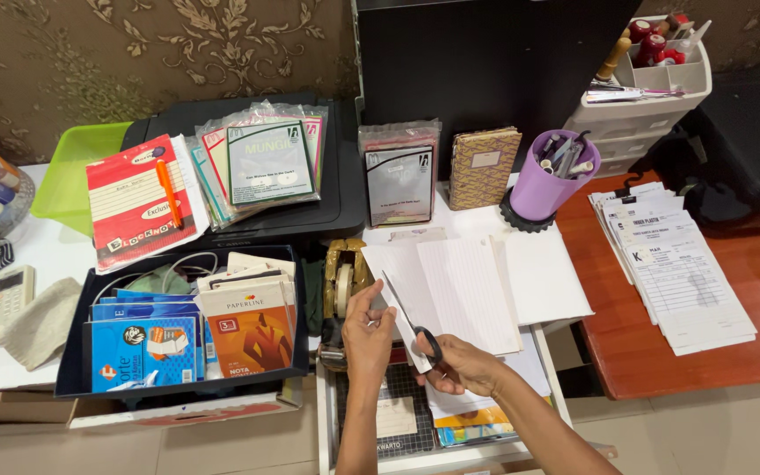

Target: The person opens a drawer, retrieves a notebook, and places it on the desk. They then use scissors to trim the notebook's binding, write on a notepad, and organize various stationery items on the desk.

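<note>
My right hand [464,365] grips a pair of black-handled scissors [415,327], blades pointing up and left into a narrow strip of white paper [395,315]. My left hand [368,330] pinches that strip at its left edge. Just beyond lies a loose stack of white lined sheets [472,281] on a white tabletop [534,352]. A black cutting mat [398,413] shows under my hands.
A tape dispenser [342,281] stands left of my hands. A dark box of notebooks [188,330], a purple pen cup [549,180], receipt pads [675,268] on a red-brown table, a white drawer unit [648,88] and a green tray [76,171] surround the spot.
</note>
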